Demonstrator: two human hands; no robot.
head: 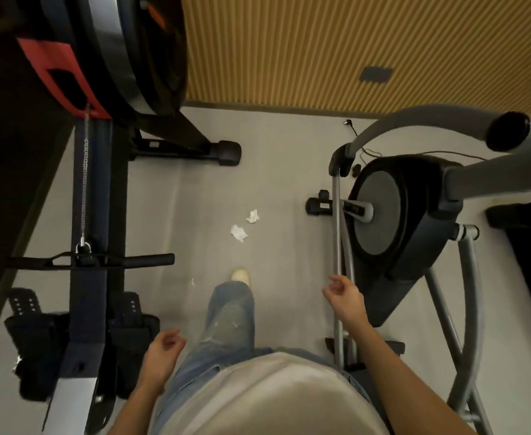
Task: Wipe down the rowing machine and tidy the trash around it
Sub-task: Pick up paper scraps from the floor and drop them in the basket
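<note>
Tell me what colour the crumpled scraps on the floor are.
White crumpled scraps, clearest in the head view.

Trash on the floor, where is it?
Head view: two crumpled tissues lie on the grey floor mid-frame, between the rowing machine on the left and the elliptical trainer on the right, just ahead of the shoe.
</note>
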